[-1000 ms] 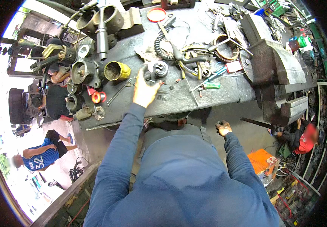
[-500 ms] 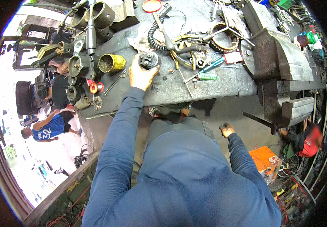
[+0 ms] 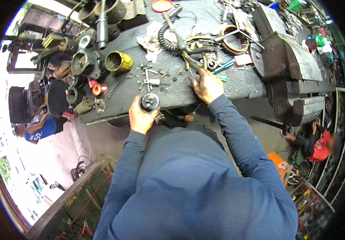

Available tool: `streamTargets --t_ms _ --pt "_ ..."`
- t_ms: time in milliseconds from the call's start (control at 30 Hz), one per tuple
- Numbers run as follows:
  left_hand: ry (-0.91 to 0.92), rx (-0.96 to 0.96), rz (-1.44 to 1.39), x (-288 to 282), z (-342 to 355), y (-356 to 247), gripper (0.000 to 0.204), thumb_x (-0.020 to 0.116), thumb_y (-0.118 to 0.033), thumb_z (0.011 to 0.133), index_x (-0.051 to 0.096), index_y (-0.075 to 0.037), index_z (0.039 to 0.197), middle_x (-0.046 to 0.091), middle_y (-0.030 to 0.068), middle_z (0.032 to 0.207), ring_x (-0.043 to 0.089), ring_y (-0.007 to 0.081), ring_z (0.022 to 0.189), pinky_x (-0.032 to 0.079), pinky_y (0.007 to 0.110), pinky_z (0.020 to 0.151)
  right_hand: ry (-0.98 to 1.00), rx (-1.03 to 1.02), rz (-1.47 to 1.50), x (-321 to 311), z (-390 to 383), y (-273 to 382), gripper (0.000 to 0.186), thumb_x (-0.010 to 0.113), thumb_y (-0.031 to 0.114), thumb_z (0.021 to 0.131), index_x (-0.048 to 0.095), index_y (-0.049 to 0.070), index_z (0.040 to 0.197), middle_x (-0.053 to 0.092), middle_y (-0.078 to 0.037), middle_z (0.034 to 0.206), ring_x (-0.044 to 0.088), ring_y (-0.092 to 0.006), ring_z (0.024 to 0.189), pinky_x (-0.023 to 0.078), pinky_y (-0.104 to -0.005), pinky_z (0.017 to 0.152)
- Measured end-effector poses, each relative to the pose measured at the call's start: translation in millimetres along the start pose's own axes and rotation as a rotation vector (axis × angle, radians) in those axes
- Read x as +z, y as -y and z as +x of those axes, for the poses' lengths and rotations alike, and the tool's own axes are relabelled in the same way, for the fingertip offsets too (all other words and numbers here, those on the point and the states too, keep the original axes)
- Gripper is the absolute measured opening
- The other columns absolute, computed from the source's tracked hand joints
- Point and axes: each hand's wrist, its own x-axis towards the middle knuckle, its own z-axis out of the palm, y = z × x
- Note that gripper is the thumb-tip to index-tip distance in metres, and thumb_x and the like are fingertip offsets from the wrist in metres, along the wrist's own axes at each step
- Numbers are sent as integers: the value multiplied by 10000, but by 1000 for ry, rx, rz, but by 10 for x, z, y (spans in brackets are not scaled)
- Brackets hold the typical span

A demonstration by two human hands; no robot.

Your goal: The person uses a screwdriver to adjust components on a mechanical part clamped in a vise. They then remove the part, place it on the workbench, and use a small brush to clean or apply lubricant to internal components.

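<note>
My left hand point(image 3: 140, 117) is closed around a round black metal part point(image 3: 150, 102) with a raised centre, held just in front of the bench edge. My right hand point(image 3: 208, 87) is over the bench, thumb and forefinger apart and the other fingers curled; nothing shows between them. Beside its fingers lie a blue-handled screwdriver point(image 3: 225, 66) and a green lighter point(image 3: 222, 78), both partly covered by the hand. Between my hands, small bolts and metal pieces point(image 3: 151, 81) lie on the bench.
A yellow can point(image 3: 118, 62) and metal housings point(image 3: 85, 64) stand at the left. Pliers point(image 3: 188, 54), a coiled black cord point(image 3: 165, 40) and a metal ring point(image 3: 235, 40) lie farther back. A large vise point(image 3: 296, 60) takes up the right. Two other people are at the sides.
My left hand has drawn the black part toward me, uncovering the small bolts and metal pieces. My right hand has come up from beside my body to the bench.
</note>
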Motion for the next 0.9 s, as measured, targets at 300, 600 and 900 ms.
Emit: streamTargets --t_ms 300,600,900 --pt "69 70 -40 42 102 247 607 903 -246 703 596 -49 1188 696 179 1111 689 359 1059 545 429 924 260 3 566 -507 -90 260 251 680 235 920 727 -7 968 698 -189 852 690 -366 784 529 -443 717" --pt "194 134 -64 -416 38 332 903 892 -257 714 423 -56 1460 505 233 1385 517 422 1309 456 468 1101 267 411 1482 -902 -686 111 262 577 225 1052 655 12 1182 729 -137 1041 714 -171 841 556 -287 631" --pt "320 329 -158 -441 373 237 756 869 -239 746 546 -61 1406 578 190 1395 538 364 1323 425 436 1137 278 -247 503 -655 -539 412 437 595 6 960 559 43 1394 705 -169 1022 676 -241 823 557 -393 786"
